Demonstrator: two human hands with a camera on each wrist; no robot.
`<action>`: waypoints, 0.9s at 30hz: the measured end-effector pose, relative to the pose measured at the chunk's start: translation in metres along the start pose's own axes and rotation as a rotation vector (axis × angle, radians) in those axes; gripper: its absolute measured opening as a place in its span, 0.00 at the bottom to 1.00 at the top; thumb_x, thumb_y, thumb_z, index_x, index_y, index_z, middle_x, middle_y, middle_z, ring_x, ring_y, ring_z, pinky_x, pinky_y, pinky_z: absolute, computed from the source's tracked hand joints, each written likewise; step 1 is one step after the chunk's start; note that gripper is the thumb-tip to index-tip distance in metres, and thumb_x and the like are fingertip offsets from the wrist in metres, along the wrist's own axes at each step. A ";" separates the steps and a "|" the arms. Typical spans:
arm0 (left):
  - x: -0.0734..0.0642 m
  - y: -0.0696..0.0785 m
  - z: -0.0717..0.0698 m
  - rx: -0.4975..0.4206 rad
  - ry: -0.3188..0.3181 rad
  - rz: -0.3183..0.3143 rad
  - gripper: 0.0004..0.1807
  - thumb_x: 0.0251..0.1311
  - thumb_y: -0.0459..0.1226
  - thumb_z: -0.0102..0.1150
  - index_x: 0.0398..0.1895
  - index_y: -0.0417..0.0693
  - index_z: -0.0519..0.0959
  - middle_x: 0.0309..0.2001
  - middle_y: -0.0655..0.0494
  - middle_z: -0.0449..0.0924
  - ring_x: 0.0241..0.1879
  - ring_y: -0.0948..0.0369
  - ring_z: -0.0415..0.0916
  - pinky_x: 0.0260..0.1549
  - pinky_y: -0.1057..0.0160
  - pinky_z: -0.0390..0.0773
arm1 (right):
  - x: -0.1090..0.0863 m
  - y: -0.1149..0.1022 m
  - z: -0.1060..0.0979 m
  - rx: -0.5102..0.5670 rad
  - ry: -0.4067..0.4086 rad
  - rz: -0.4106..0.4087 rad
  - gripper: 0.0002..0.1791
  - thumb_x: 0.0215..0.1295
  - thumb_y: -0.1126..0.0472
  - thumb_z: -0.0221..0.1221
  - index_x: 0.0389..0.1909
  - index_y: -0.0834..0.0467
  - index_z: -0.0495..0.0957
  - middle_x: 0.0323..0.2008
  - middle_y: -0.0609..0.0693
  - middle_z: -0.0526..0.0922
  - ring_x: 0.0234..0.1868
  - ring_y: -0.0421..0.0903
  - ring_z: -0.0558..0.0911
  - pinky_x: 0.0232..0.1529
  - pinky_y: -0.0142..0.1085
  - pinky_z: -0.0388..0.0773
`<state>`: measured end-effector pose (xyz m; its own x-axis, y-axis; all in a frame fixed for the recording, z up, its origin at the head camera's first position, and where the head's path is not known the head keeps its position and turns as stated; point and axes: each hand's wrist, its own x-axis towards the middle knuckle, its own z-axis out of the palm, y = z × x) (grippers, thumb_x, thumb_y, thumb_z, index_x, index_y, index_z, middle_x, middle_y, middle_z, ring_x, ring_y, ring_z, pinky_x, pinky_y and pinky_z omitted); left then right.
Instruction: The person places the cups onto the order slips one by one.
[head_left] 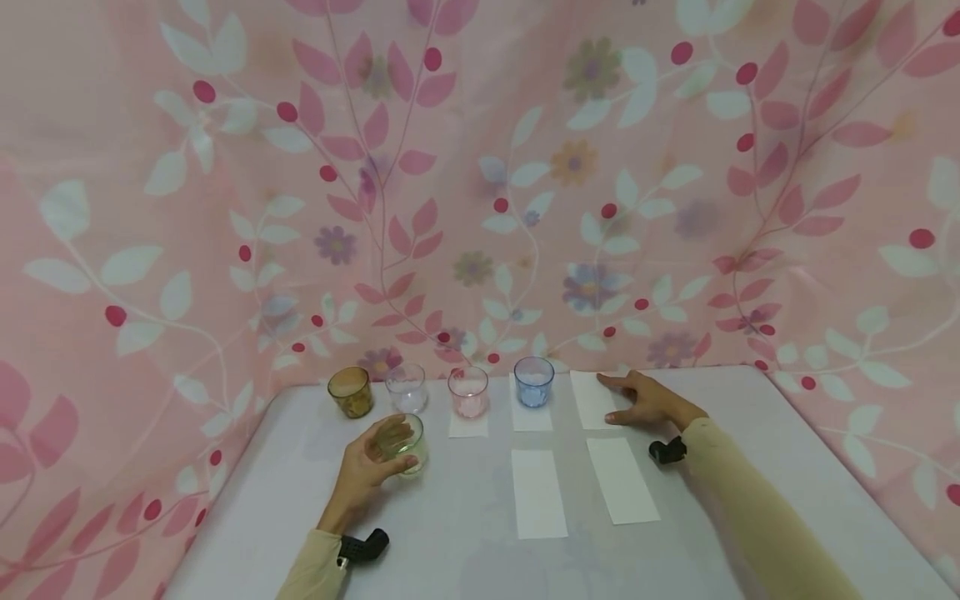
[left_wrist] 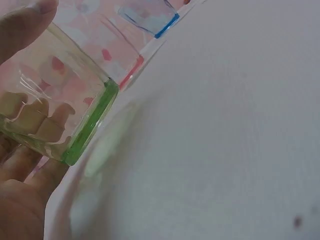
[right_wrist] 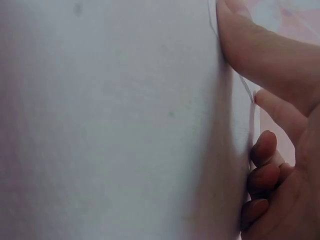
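In the head view, your left hand has its thumb and fingers curled round the green glass. From that glass, the amber glass stands at half past ten, the clear glass at twelve, the pink glass and, farther off, the blue glass at two. White paper shows at six o'clock of both pink and blue. Your right hand touches the back sheet, thumb and forefinger spread; from there, two front sheets lie on the counter at five and seven.

In the left wrist view, the green glass sits at nine o'clock, fingers visible through it; you cannot tell whether its base touches the counter. Pink and blue stand between eleven and twelve.

In the right wrist view, your thumb reaches in at two o'clock, and three fingertips bend inward at four.
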<state>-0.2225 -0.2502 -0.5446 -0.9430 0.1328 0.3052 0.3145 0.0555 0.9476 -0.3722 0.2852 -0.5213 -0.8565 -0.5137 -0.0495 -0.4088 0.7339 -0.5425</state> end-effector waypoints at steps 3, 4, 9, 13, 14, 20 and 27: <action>0.007 0.010 0.009 -0.032 -0.014 -0.009 0.39 0.57 0.23 0.74 0.73 0.34 0.70 0.66 0.26 0.76 0.66 0.43 0.80 0.59 0.62 0.85 | -0.001 0.001 -0.002 -0.012 -0.008 0.022 0.52 0.58 0.44 0.78 0.79 0.57 0.66 0.34 0.51 0.63 0.36 0.46 0.62 0.39 0.39 0.62; 0.009 0.014 0.012 -0.039 -0.015 -0.015 0.39 0.57 0.23 0.75 0.73 0.36 0.71 0.66 0.28 0.77 0.67 0.42 0.79 0.60 0.62 0.84 | -0.001 0.001 -0.002 -0.017 -0.013 0.029 0.52 0.58 0.44 0.78 0.79 0.57 0.66 0.34 0.51 0.63 0.36 0.46 0.62 0.39 0.39 0.62; 0.029 0.037 0.035 -0.048 -0.036 0.011 0.39 0.56 0.26 0.77 0.73 0.42 0.73 0.67 0.36 0.79 0.69 0.43 0.77 0.69 0.63 0.77 | 0.001 0.002 -0.003 -0.018 -0.033 0.055 0.53 0.58 0.42 0.77 0.80 0.56 0.65 0.35 0.51 0.64 0.37 0.47 0.63 0.41 0.42 0.63; 0.050 0.054 0.055 -0.033 -0.092 0.062 0.40 0.56 0.28 0.78 0.73 0.45 0.74 0.67 0.40 0.80 0.69 0.46 0.77 0.71 0.65 0.75 | 0.001 0.002 -0.004 -0.016 -0.036 0.062 0.53 0.58 0.42 0.77 0.80 0.55 0.65 0.35 0.51 0.65 0.37 0.47 0.63 0.42 0.42 0.64; 0.056 0.058 0.060 -0.028 -0.108 0.074 0.39 0.56 0.28 0.78 0.73 0.46 0.74 0.67 0.41 0.80 0.69 0.47 0.77 0.71 0.65 0.75 | 0.001 0.002 -0.004 -0.016 -0.037 0.068 0.53 0.58 0.42 0.77 0.80 0.55 0.65 0.35 0.51 0.64 0.37 0.47 0.63 0.42 0.42 0.63; 0.094 0.081 0.086 -0.041 -0.186 0.119 0.39 0.55 0.28 0.79 0.71 0.47 0.76 0.66 0.41 0.81 0.69 0.45 0.77 0.72 0.62 0.74 | 0.002 0.000 -0.005 -0.013 -0.039 0.083 0.53 0.58 0.42 0.78 0.80 0.54 0.65 0.34 0.51 0.62 0.37 0.47 0.62 0.39 0.40 0.61; 0.134 0.095 0.121 -0.086 -0.238 0.117 0.39 0.54 0.27 0.79 0.70 0.45 0.76 0.66 0.41 0.81 0.69 0.41 0.75 0.74 0.53 0.73 | 0.005 -0.002 -0.003 -0.009 -0.048 0.094 0.53 0.58 0.42 0.77 0.81 0.53 0.64 0.37 0.52 0.66 0.38 0.47 0.63 0.42 0.42 0.63</action>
<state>-0.3059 -0.1078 -0.4252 -0.8454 0.3628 0.3919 0.3997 -0.0570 0.9149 -0.3769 0.2827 -0.5177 -0.8753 -0.4629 -0.1397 -0.3306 0.7838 -0.5257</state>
